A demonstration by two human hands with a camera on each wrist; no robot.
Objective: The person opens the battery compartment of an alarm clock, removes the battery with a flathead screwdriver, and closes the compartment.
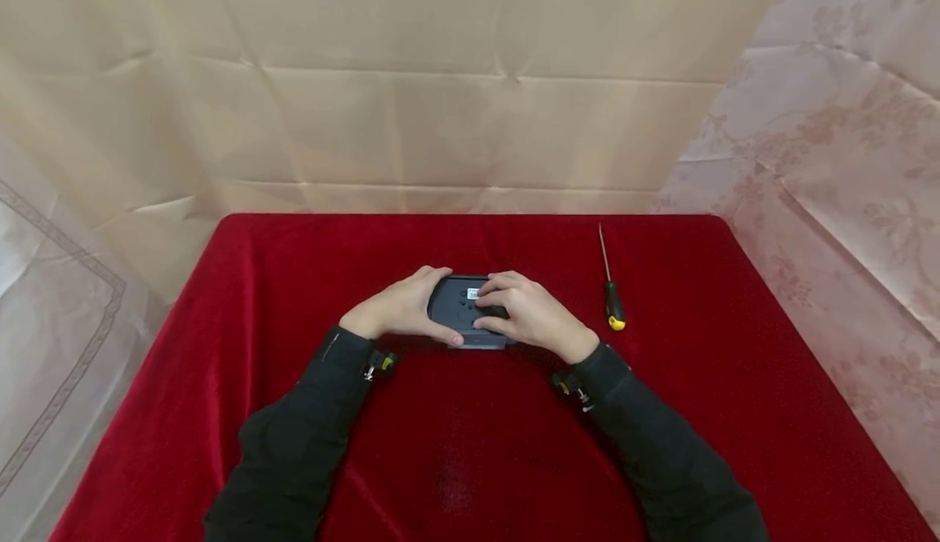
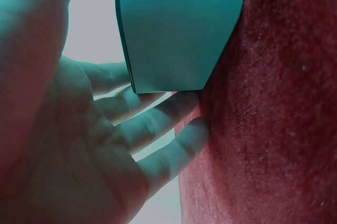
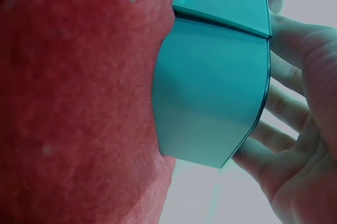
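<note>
at the left, the left hand (image 1: 400, 309) cups the left end of a dark grey device (image 1: 458, 307) that sits near the middle of the red tabletop (image 1: 690, 411). its thumb lies along the near edge and its fingers (image 2: 158, 124) curl round the far side, so it is grasping the casing. in the left wrist view those fingers rest against the device's edge, right where it meets the cloth. the device lies with a flat face up, showing a small white label and a few small holes. over its right half the right hand (image 1: 532, 313) is bent, fingers (image 3: 287, 105) wrapped round the casing's far side, grasping it too. further right, well apart from the hands, a screwdriver (image 1: 611, 293) with a black and yellow handle lies untouched on the cloth. judging by this, the casing is not yet opened: no screw or loose part shows, and the work with the tool looks still ahead.
</note>
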